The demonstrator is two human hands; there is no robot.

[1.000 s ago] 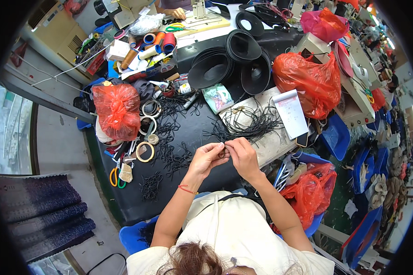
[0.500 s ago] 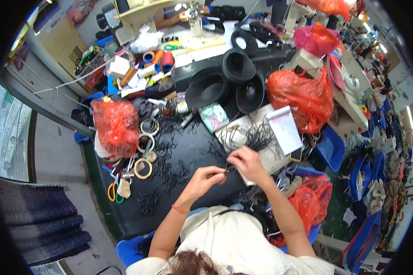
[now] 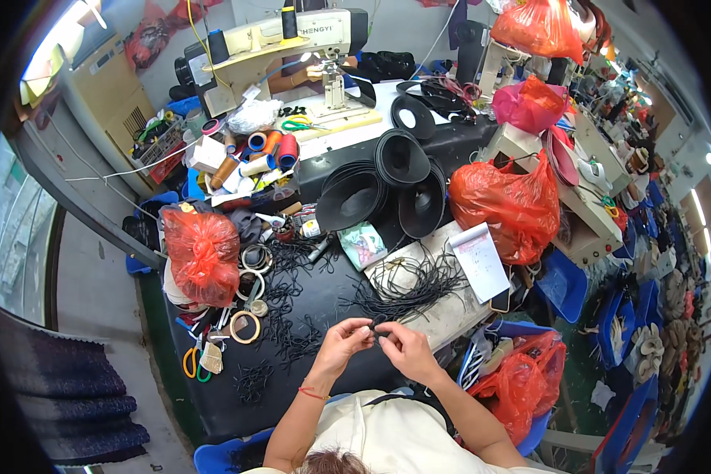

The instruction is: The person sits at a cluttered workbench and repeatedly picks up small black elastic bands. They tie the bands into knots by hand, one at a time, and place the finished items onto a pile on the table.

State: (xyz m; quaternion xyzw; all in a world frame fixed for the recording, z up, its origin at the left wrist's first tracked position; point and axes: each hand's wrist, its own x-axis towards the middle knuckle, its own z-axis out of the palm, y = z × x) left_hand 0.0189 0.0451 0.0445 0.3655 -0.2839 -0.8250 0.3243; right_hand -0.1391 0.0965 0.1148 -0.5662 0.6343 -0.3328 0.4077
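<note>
Above the table's front edge, my left hand point(image 3: 344, 346) and my right hand point(image 3: 410, 355) are held close together with fingertips pinched. Between them is a short bit of black cord point(image 3: 374, 327), gripped from both sides; most of it is hidden by the fingers. Just beyond my hands, a loose bundle of black cords point(image 3: 415, 283) lies on a pale board point(image 3: 449, 317). To the left of my left hand, more short, knotted black cords point(image 3: 291, 336) are scattered over the black tabletop point(image 3: 213, 403).
Scissors point(image 3: 197, 365), tape rolls point(image 3: 245, 326) and a red plastic bag point(image 3: 202, 257) crowd the left side. Black oval pieces point(image 3: 351, 197) are stacked at the back, before a sewing machine point(image 3: 276, 43) where another person's hand shows. A notepad point(image 3: 480, 265) and a large red bag point(image 3: 505, 205) are at right.
My right hand has come in toward my left and nearer my body, so the fingertips now almost meet. The view has shifted, showing more of the sewing machine at the back.
</note>
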